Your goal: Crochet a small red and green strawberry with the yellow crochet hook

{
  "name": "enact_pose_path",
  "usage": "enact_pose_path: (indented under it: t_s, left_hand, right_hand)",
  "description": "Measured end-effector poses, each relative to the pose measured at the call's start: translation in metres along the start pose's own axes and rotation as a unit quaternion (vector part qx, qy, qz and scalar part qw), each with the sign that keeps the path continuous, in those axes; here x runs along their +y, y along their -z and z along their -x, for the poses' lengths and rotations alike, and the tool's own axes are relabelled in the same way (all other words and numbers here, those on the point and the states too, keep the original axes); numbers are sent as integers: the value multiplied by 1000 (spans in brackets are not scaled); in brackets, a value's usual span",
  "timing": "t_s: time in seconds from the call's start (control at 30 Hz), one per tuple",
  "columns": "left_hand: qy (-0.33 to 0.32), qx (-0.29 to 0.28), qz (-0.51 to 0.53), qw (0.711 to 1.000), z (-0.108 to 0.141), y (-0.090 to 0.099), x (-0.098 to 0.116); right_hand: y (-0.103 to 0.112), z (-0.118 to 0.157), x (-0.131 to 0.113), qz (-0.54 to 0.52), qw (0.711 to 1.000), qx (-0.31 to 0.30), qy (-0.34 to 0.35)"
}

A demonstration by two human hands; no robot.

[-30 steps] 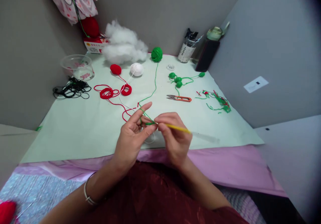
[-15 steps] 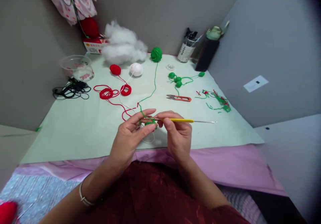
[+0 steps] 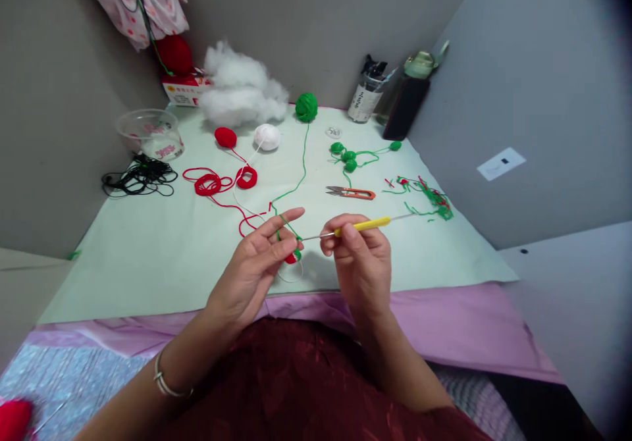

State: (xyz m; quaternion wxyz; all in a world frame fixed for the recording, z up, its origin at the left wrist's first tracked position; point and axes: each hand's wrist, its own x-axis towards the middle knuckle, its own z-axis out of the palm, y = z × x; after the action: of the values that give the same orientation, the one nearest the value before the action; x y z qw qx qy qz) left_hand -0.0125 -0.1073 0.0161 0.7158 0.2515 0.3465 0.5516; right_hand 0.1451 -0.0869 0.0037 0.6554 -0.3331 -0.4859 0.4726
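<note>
Pinched between the thumb and fingers of my left hand [image 3: 254, 260] is a small crochet piece [image 3: 295, 256] in red, green and white, mostly covered by the fingers. Green yarn [image 3: 302, 176] runs from a green ball [image 3: 307, 107] at the back over my raised left index finger. My right hand [image 3: 363, 257] grips a crochet hook [image 3: 365, 224] by its yellow handle. The hook's metal tip points left and meets the green yarn at the piece. A thin white strand loops below the piece.
Behind my hands lie orange thread snips [image 3: 351, 193], small green crocheted pieces [image 3: 349, 158], red yarn [image 3: 207, 183], a white ball [image 3: 267, 137] and white stuffing [image 3: 241, 89]. Yarn scraps [image 3: 434, 199] are at right; black cord [image 3: 141, 176] and a clear tub [image 3: 151, 131] at left.
My right hand has moved right, drawing the hook away from my left fingers and tilting its handle end upward. My left hand has turned slightly, and more red of the piece shows.
</note>
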Motion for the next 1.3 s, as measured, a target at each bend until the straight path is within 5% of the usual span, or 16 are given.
enact_pose_path:
  t_s: [0.3, 0.4, 0.5, 0.6, 0.67, 0.77, 0.9, 1.07, 1.3]
  left_hand:
    - [-68, 30, -91, 993, 4, -7, -8]
    - [-82, 51, -71, 993, 4, -6, -9]
    - [-23, 39, -13, 999, 2, -4, -7]
    - [32, 26, 11, 999, 0, -3, -4]
    - [-17, 49, -10, 999, 0, -5, -5]
    - [-84, 65, -32, 994, 0, -8, -10]
    - [27, 14, 19, 999, 0, -3, -12]
    - [-1, 24, 15, 1000, -1, 2, -3]
    - [-50, 17, -62, 997, 3, -4, -10]
  right_hand:
    - [-6, 10, 7, 103, 991, -56, 69]
    - [-3, 16, 5, 241, 950, -82, 178]
    - [0, 18, 3, 328, 904, -92, 258]
    - [1, 13, 1, 233, 952, -47, 194]
    - [0, 9, 2, 159, 978, -31, 129]
    - [-3, 10, 10, 191, 968, -56, 153]
    - [-1, 14, 15, 282, 921, -39, 265]
    - [1, 8, 5, 66, 994, 1, 93]
    - [-6, 9, 9, 99, 993, -46, 42]
